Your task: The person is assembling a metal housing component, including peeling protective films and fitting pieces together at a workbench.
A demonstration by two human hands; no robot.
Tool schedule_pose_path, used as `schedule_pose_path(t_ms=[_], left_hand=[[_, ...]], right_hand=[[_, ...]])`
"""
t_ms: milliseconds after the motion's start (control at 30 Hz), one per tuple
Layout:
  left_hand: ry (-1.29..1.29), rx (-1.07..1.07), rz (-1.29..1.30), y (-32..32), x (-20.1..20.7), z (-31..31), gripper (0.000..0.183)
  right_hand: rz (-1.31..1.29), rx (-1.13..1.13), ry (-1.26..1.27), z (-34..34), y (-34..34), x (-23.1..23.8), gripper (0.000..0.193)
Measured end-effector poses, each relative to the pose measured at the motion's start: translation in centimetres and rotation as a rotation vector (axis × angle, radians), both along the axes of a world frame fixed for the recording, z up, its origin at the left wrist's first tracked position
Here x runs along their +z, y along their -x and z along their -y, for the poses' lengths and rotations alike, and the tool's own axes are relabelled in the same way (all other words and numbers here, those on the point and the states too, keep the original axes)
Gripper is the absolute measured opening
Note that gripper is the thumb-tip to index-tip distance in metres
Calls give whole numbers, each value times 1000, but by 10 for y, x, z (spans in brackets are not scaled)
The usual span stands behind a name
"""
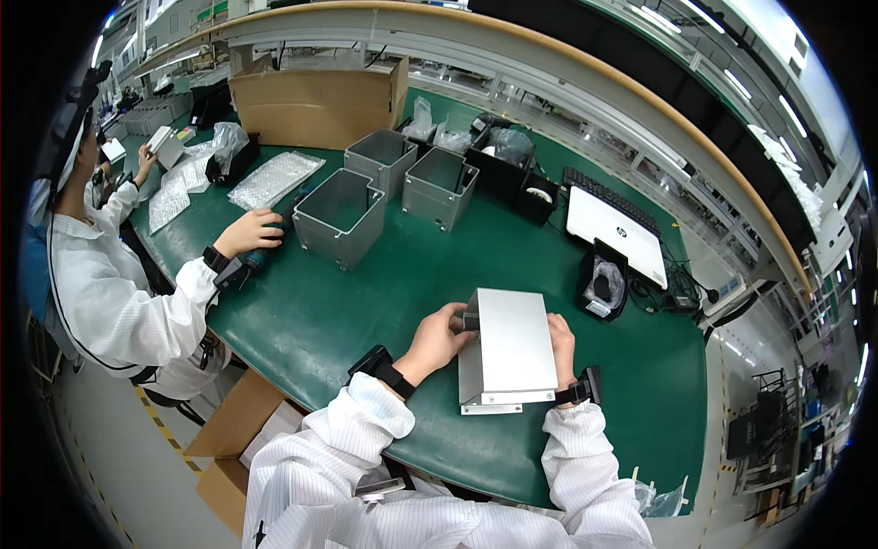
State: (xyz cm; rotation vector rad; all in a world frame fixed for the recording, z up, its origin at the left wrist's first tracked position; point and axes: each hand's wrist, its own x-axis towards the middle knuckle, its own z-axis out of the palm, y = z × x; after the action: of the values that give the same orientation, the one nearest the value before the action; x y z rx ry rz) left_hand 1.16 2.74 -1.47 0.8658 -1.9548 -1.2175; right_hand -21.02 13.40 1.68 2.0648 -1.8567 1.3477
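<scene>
A silver metal box [515, 343], with a smooth flat top and screwed flanges at its near end, stands on the green table in front of me. My left hand [437, 340] is closed on its left side, the fingertips by a small dark part [471, 322] that I cannot make out. Against the right side rests my right hand [562, 346], curled round the far edge, with some of its fingers hidden behind the box. Farther off to the left stand several open grey metal housings, among them one nearer [340, 224] and one to its right [439, 194].
A co-worker's hand [249, 234] reaches over the table at left, beside a housing. Behind lie bubble wrap [274, 179] and a large cardboard box [311, 105]. To the right are a white laptop [615, 233], a keyboard [608, 197] and a black bin [602, 282] with bagged parts.
</scene>
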Motion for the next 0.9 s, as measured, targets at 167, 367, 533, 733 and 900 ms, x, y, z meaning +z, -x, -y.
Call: schedule_pose_path(t_ms=[167, 367, 533, 733, 900], left_hand=[[-269, -96, -99, 11, 0, -1, 39], [-279, -120, -184, 7, -14, 2, 38], [-271, -182, -170, 8, -5, 1, 21], [-233, -184, -220, 7, -4, -1, 17], [-231, -130, -131, 7, -4, -1, 36]], right_hand=[[113, 124, -115, 9, 6, -11, 21], [1244, 928, -453, 14, -48, 22, 43], [803, 636, -450, 20, -49, 2, 42], [250, 391, -370, 15, -61, 19, 39], [1070, 752, -409, 4, -56, 39, 40]])
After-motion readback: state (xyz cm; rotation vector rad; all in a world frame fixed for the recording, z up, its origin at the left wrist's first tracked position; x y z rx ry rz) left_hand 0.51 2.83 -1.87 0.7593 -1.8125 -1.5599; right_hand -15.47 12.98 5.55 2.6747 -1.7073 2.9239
